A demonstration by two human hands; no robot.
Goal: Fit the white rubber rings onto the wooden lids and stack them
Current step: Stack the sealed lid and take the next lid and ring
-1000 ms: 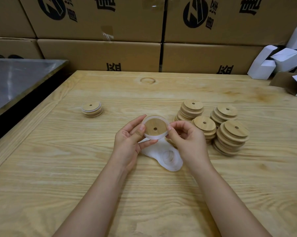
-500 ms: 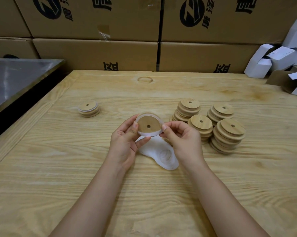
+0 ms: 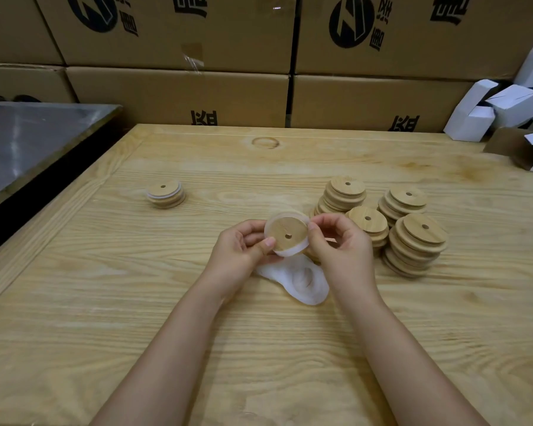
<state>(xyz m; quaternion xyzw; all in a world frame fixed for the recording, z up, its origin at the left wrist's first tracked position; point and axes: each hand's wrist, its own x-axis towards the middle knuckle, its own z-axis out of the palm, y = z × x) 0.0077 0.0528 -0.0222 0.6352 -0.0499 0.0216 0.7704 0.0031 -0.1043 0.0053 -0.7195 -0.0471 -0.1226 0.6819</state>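
Observation:
A round wooden lid (image 3: 289,233) with a small centre hole is held above the table, a white rubber ring (image 3: 289,253) around its edge. My left hand (image 3: 240,255) pinches its left side, thumb on the face. My right hand (image 3: 340,247) pinches the ring at the right edge. Below lies a pile of white rubber rings (image 3: 302,281). Several stacks of bare wooden lids (image 3: 415,241) stand to the right. A short stack of ringed lids (image 3: 166,193) sits at the left.
The wooden table (image 3: 136,302) has a raised border at its left edge. A metal surface (image 3: 28,142) lies beyond on the left. Cardboard cartons (image 3: 179,93) wall the back. White folded boxes (image 3: 489,112) pile at the back right.
Both hands stay on the lid, which has tilted a little. The right fingers have shifted along the ring at the right edge.

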